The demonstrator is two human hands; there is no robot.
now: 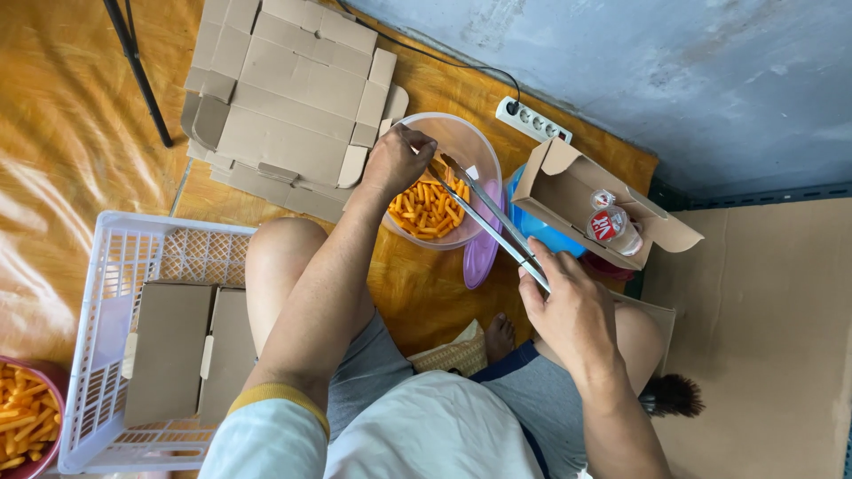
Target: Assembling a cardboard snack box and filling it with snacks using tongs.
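Hands on bowl (466, 146), tongs (493, 222) inside

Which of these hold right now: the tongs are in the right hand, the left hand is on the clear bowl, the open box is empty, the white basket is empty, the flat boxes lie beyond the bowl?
1. The right hand holds the metal tongs. True.
2. The left hand grips the rim of the clear bowl of orange snack sticks. True.
3. The open cardboard box is empty. False: a small sealed cup sits inside.
4. The white basket is empty. False: folded boxes lie in it.
5. Flat cardboard boxes lie beyond the bowl. True.
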